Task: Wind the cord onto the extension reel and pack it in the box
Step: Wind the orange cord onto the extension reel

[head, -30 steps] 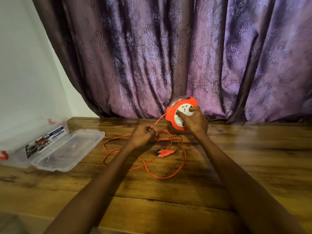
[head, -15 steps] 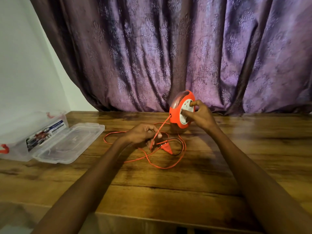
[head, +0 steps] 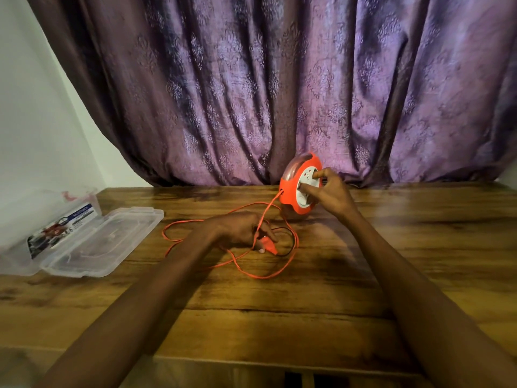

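Observation:
An orange extension reel (head: 289, 191) with a white socket face stands on edge on the wooden table (head: 307, 289), close to the curtain. My right hand (head: 328, 191) grips the white centre of the reel with thumb and fingers. An orange cord (head: 263, 271) runs from the reel's left side down through my left hand (head: 240, 229), which pinches it just above the table. The rest of the cord lies in loose loops around that hand, with the orange plug (head: 268, 245) under my fingertips. A clear plastic box (head: 50, 233) sits open at the left.
The box's clear lid (head: 112, 242) lies flat beside it on the table. A purple curtain (head: 279, 93) hangs right behind the reel. A white wall (head: 33, 121) is at the left. The table's front edge is near the bottom of the view.
The loose loops have drawn in toward the reel and the plug has slid nearer my left hand. My left hand has dropped lower on the cord. My right hand has shifted round the reel's face.

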The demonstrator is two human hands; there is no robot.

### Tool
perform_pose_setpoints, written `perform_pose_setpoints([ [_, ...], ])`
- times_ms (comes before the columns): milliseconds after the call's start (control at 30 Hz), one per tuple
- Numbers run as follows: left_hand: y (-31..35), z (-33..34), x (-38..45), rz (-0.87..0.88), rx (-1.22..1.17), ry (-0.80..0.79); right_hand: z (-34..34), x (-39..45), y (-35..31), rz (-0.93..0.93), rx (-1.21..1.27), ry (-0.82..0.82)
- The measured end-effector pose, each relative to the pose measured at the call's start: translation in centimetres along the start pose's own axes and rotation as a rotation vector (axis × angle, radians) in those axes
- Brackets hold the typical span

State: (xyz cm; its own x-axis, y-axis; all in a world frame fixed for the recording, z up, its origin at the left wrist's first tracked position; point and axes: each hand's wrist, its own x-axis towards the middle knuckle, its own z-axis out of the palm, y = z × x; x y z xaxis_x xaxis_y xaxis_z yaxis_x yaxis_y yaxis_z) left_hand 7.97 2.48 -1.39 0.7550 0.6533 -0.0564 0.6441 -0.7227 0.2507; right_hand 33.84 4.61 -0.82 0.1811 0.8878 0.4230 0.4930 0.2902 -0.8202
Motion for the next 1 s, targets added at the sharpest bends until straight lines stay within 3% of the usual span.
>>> perform_pose_setpoints([
  [100,0.1,-0.4,0.0,-0.010,0.010,0.023,0.0,0.0,0.0,0.001,0.011,0.009],
  [267,-0.6,-0.4,-1.3,-0.083,-0.532,0.197,-0.1,0.1,-0.1,0.034,0.043,0.057],
  [467,-3.5,-2.4,-5.2,-0.327,-0.804,0.424,0.4,0.3,-0.5,0.059,-0.080,0.148],
  [733,-8.5,-2.6,-9.7,-0.679,-0.403,0.612,2.5,1.8,-2.4,0.167,-0.132,0.163],
  [933,-8.6,-2.0,-10.3,-0.972,-0.004,0.414,5.3,1.8,-3.2,0.176,-0.137,0.115],
  [1000,-8.5,-2.0,-10.1,-1.000,0.004,0.370,5.9,1.6,-3.2,0.180,-0.113,0.106],
])
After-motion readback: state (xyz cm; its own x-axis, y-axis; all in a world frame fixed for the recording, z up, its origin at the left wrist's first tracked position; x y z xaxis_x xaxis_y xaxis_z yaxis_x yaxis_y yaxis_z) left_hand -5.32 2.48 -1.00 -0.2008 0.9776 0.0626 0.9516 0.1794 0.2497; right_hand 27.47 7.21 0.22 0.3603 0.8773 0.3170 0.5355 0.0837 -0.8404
